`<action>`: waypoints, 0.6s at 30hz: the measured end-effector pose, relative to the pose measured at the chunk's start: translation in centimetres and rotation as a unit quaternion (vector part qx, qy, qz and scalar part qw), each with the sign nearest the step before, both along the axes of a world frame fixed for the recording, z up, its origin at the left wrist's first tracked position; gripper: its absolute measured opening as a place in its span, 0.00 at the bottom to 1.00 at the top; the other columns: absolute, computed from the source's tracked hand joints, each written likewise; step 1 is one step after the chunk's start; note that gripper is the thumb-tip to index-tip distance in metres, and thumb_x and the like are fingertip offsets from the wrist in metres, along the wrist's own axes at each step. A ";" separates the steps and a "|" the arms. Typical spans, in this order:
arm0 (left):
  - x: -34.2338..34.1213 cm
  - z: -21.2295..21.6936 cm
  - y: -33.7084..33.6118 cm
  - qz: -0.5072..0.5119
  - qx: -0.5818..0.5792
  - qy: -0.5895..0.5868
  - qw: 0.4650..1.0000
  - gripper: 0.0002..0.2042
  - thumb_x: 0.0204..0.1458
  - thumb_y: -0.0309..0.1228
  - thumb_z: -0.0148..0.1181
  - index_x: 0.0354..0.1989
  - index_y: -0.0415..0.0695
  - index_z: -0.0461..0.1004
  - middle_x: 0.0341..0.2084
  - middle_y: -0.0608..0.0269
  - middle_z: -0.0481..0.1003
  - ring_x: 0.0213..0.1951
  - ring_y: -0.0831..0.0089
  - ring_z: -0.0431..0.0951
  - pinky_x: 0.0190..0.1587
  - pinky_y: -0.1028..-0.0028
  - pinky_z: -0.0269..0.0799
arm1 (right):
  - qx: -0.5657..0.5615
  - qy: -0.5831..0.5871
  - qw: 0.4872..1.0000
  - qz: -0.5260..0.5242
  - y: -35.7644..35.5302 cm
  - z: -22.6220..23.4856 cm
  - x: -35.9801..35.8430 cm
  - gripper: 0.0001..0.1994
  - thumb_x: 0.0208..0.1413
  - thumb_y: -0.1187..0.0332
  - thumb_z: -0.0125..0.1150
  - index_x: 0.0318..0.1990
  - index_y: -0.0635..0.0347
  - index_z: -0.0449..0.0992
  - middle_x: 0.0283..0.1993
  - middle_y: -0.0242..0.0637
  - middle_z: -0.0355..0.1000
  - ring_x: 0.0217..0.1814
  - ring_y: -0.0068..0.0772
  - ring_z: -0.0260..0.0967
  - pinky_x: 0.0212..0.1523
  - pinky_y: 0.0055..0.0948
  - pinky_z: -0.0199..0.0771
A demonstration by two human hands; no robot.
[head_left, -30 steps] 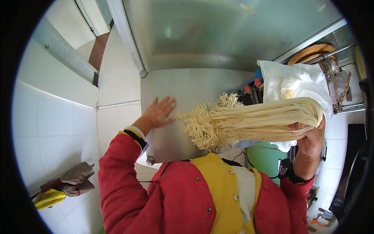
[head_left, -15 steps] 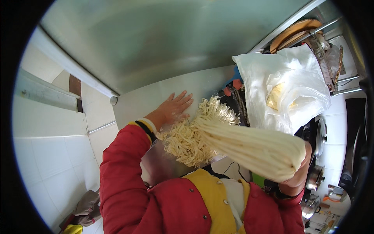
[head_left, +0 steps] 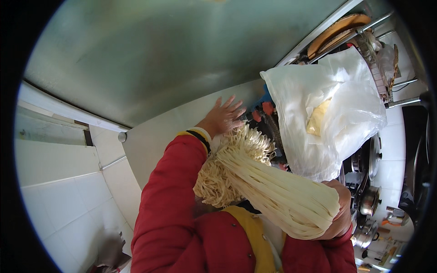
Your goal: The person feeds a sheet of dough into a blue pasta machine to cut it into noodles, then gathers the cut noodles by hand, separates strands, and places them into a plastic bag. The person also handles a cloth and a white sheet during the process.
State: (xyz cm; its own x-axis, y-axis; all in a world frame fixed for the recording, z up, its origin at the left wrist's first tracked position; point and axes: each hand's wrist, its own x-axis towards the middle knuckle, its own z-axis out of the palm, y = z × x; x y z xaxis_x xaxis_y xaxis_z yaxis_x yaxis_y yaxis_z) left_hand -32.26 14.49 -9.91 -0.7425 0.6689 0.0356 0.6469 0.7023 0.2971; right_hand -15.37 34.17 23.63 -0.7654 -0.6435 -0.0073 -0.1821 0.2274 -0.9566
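A thick bundle of long pale noodles (head_left: 282,191) hangs from my right hand (head_left: 339,211), whose fingers wrap round its folded end behind the strands. The bundle slants down and left. Its far ends reach a heap of loose floury noodles (head_left: 211,184) on the steel counter (head_left: 159,125). More curled noodles (head_left: 257,141) lie at the heap's far right. Just beyond the noodles is my left hand (head_left: 223,116), palm down with fingers spread and flour on the skin, holding nothing. I cannot tell whether it touches the noodles.
Right of the noodles stands a dark machine with a ridged roller (head_left: 274,127) and red knobs (head_left: 267,108). A large white plastic bag (head_left: 337,73) with something yellow (head_left: 318,117) inside covers the area beside it. A frosted panel (head_left: 159,63) rises behind. Lidded pots (head_left: 371,200) are at right.
My left hand has moved right and farther away, to the far side of the noodles. My right hand and the bundle have come slightly left and nearer to me. The view has shifted a little.
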 end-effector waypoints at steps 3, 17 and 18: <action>-1.0 0.6 0.6 0.015 0.005 -0.034 0.999 0.34 0.59 0.57 0.40 0.68 0.47 0.56 0.71 0.61 0.49 0.73 0.57 0.38 0.68 0.43 0.35 | 0.005 -0.005 1.000 0.004 -0.4 -0.1 -0.2 0.13 0.39 0.73 0.75 0.34 0.62 0.78 0.34 0.41 0.78 0.32 0.40 0.78 0.33 0.26 0.74; 14.8 1.4 -23.2 0.463 -0.051 -0.052 0.883 0.40 0.56 0.54 0.49 0.71 0.45 0.45 0.72 0.53 0.38 0.73 0.51 0.33 0.67 0.39 0.35 | -0.010 -0.097 0.986 -0.133 -0.1 0.0 1.7 0.13 0.39 0.74 0.74 0.33 0.63 0.78 0.34 0.39 0.78 0.33 0.37 0.78 0.35 0.27 0.75; 15.9 1.5 -23.6 0.486 -0.099 -0.034 0.868 0.39 0.56 0.53 0.49 0.71 0.46 0.45 0.72 0.52 0.38 0.73 0.51 0.33 0.66 0.38 0.36 | -0.015 -0.100 0.984 -0.144 -0.2 0.1 1.8 0.13 0.39 0.74 0.74 0.33 0.63 0.78 0.34 0.39 0.78 0.33 0.37 0.78 0.36 0.27 0.75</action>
